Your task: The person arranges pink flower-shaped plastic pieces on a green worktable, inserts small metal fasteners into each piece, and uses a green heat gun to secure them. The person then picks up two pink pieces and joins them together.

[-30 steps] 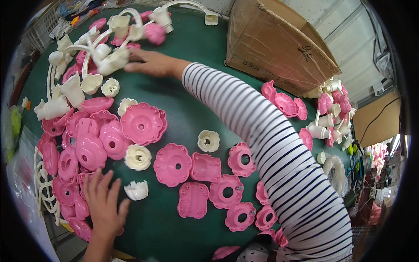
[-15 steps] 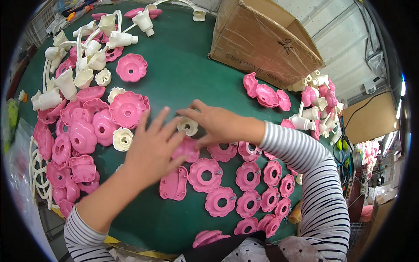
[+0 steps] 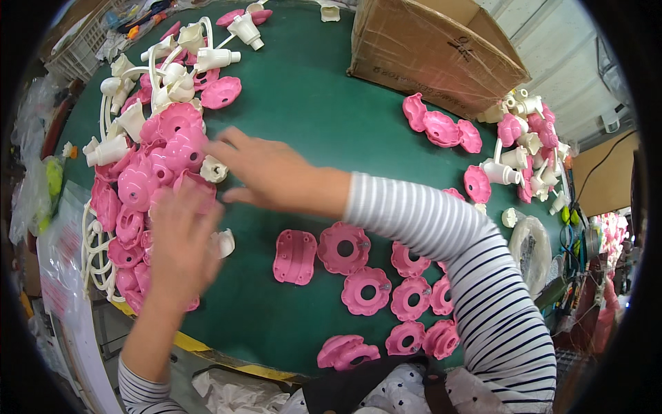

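My left hand (image 3: 185,238) is over the right edge of a pile of glossy pink flower-shaped covers (image 3: 138,183). Its fingers look stretched out but are blurred by motion, and they partly hide the pink pieces beneath. Beside it, my right hand (image 3: 272,172) reaches in from the right with thumb and forefinger apart. A small cream flower-shaped cup (image 3: 214,169) lies just off its fingertips; whether they touch is unclear. Another cream cup (image 3: 224,243) sits against the right side of my left hand. To the right, a pink rectangular piece with scalloped edges (image 3: 294,257) lies on the green table.
Pink rings with round holes (image 3: 365,291) lie in rows at the near right, partly behind my right sleeve. An open cardboard box (image 3: 434,58) stands at the back. White tubes and sockets (image 3: 179,83) heap at the far left, with more white and pink parts (image 3: 524,152) at right.
Both hands have moved left to the pink pile. The cream cup and pink pieces between them have shifted left too. The whole view has also turned somewhat.
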